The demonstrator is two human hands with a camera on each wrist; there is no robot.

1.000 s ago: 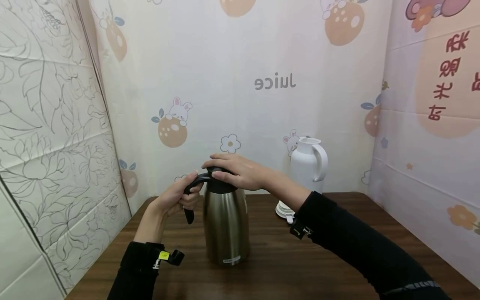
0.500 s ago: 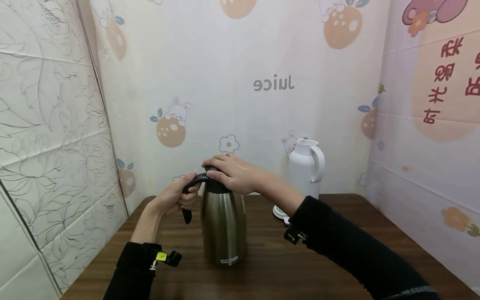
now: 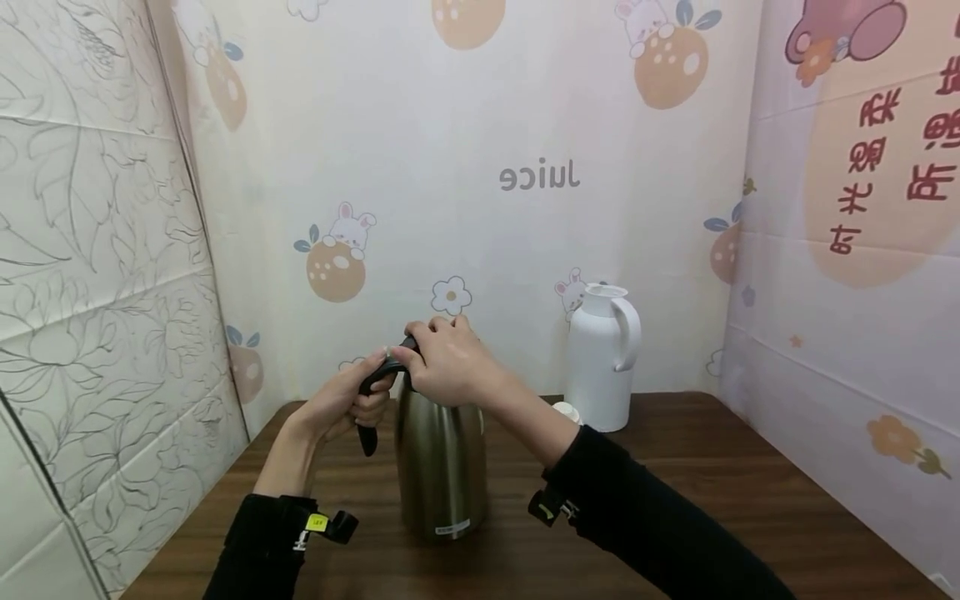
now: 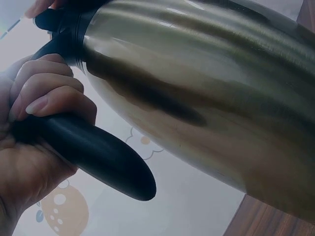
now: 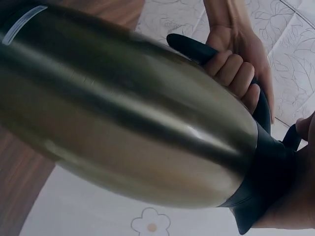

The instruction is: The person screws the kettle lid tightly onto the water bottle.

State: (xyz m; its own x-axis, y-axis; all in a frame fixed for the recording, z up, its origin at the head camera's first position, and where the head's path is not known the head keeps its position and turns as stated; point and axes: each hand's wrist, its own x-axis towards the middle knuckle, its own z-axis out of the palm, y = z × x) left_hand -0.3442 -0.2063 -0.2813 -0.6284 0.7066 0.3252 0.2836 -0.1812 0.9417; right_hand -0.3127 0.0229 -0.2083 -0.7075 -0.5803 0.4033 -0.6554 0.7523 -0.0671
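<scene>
A brushed gold-toned metal thermos jug (image 3: 441,475) with a black top stands upright on the table. My left hand (image 3: 341,400) grips its black handle (image 4: 103,155), fingers curled round it and thumb along the upper part. From above, my right hand (image 3: 448,362) covers the jug's black lid (image 4: 48,19), with its fingers bent over it and its thumb near the top of the handle. Most of the lid is hidden under that hand in the head view. The black neck (image 5: 263,162) shows in the right wrist view.
A white jug (image 3: 596,367) with an open-looking top stands at the back right of the wooden table (image 3: 585,525). A small white round piece (image 3: 567,411) lies beside it, partly behind my right forearm. Printed cloth walls enclose the table.
My right hand has turned on the lid, its fingers now more bent and its wrist lower and further left. The left hand keeps its hold on the handle. The head view has shifted slightly.
</scene>
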